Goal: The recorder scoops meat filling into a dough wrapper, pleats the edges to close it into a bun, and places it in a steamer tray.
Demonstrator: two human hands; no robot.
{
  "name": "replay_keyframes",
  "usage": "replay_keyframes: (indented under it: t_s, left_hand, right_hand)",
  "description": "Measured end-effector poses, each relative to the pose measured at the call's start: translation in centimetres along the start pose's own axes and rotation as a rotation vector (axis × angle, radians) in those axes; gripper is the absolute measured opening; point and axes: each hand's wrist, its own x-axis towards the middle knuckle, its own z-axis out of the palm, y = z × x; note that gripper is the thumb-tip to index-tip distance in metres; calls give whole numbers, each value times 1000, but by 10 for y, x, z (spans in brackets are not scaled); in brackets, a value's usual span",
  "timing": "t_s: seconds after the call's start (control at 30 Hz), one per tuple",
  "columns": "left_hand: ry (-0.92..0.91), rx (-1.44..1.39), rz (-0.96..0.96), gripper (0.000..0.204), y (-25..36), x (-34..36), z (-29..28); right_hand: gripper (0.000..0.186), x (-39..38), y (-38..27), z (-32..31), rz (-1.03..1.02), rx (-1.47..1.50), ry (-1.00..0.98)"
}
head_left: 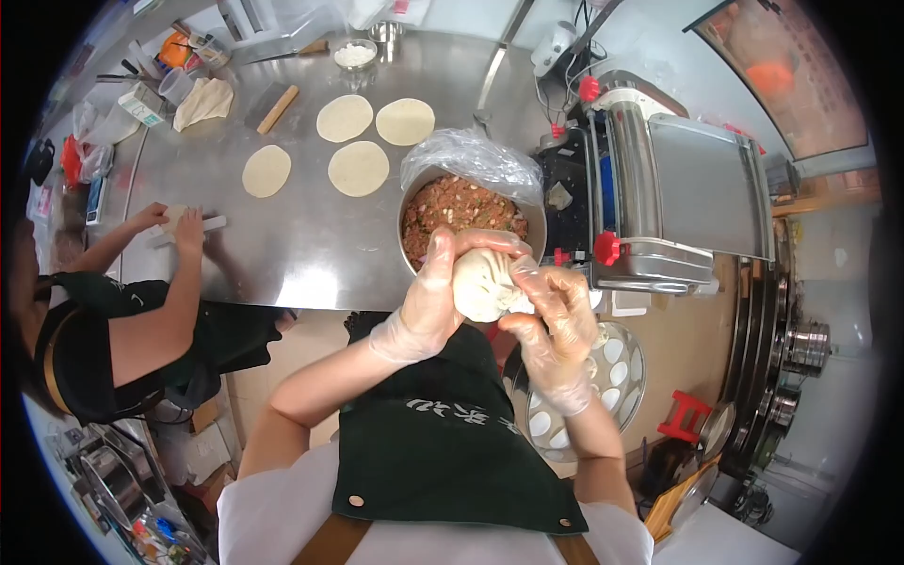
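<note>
My left hand (431, 301), in a clear plastic glove, cups a pale pleated dough bun (478, 284), its fingers curled over the top. My right hand (556, 325), also gloved, has its fingertips on the bun's right side at the gathered pleats. Just behind both hands is a steel bowl (408, 226) of minced filling (452, 202), with a crumpled plastic sheet (471, 160) over its back rim. Below my right hand, partly hidden by it, is a round tray (637, 367) with white paper liners and a few buns.
A steel table (282, 235) holds several dough rounds (358, 168), a wooden-handled scraper (278, 108), a lump of dough (202, 102) and a small bowl (354, 55). A roller machine (631, 188) stands right. At left, a co-worker (141, 339) in a dark apron handles dough (175, 218).
</note>
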Motion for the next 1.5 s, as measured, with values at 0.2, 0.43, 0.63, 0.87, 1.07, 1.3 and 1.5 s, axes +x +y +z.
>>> replay_keyframes:
  t_s: [0.2, 0.43, 0.63, 0.87, 1.07, 1.3, 1.5]
  left_hand:
    - [135, 125, 275, 73, -12, -14, 8]
    - [-65, -32, -454, 78, 35, -21, 5]
    - [39, 142, -10, 76, 13, -38, 7]
    - [98, 344, 376, 72, 33, -67, -20]
    - [16, 9, -422, 77, 24, -144, -112]
    - [338, -348, -644, 84, -22, -237, -187]
    - [307, 24, -180, 106, 19, -158, -226]
  right_hand:
    - [40, -8, -23, 18, 436, 171, 152]
    - [40, 7, -9, -13, -112, 116, -146]
    - [40, -3, -33, 10, 153, 37, 59]
    - [32, -5, -88, 76, 480, 165, 319]
    - [22, -73, -88, 127, 135, -13, -157]
    - [45, -142, -96, 228, 411, 188, -258]
    - [108, -102, -38, 289, 427, 241, -140]
